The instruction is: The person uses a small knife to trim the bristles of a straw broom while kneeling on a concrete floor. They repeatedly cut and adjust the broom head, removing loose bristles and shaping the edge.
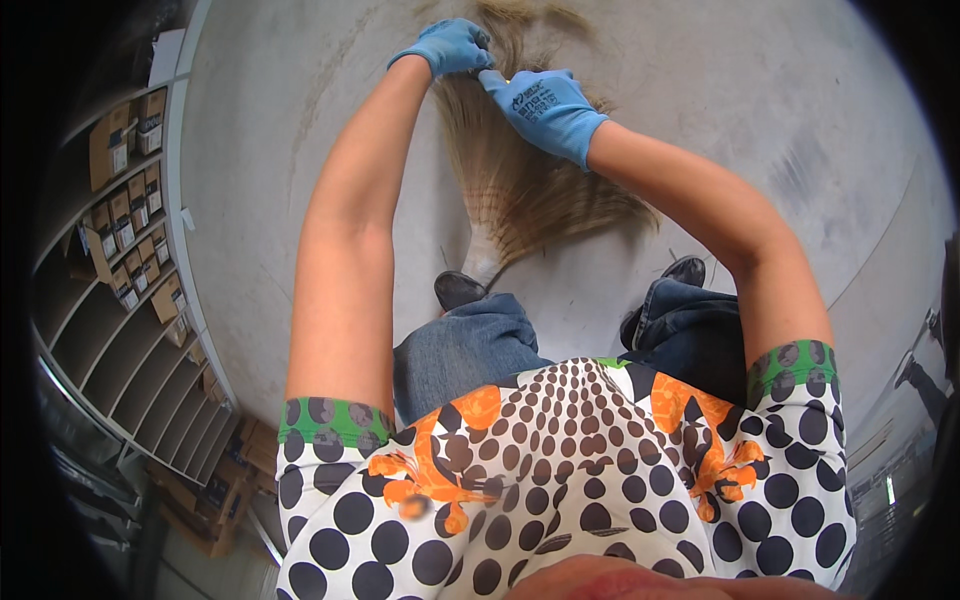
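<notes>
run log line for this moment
left blue-gloved hand: at tan fan-shaped broom bristles; right blue-gloved hand: over them; narrow end: near black shoe

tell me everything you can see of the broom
The broom is a straw-coloured fan of fine, dry-looking fibres, crossed by stitch-like rows near its pale, narrow neck. It appears to lie on the grey floor, neck toward the person, close to the left shoe; contact there is unclear. The gloved left hand and right hand are at its far end, exact grip hidden.
</notes>
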Tool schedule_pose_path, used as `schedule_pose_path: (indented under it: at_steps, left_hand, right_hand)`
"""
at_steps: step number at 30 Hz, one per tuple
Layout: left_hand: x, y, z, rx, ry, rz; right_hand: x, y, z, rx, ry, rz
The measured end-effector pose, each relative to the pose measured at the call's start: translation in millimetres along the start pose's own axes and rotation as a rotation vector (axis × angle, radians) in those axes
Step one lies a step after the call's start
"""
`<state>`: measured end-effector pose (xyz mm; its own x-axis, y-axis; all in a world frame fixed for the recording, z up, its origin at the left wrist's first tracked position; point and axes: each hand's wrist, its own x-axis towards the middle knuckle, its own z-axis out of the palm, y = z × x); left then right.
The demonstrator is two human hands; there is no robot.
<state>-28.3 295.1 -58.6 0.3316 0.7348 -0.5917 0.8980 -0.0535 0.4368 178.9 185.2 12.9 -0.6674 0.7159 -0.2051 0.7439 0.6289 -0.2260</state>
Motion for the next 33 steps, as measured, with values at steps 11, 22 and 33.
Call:
schedule_pose_path:
  at_steps: [11, 22, 33]
  left_hand:
    - [3.1, 12.5, 37.7, 0.308, 0.45, 0.229]
    - [-3.5, -2.1, 76.8, 0.067, 0.472, 0.376]
    - [28.7, 12.9, -3.9, 0.218, 0.439, 0.207]
  right_hand:
    - [-6.4, 27.5, 5.0, 0.001, -0.139, 0.045]
    - [7.1, 25.3, 26.6, 0.041, -0.133, 0.1]
    - [-29.9, 59.5, 22.9, 0.056, -0.142, 0.167]
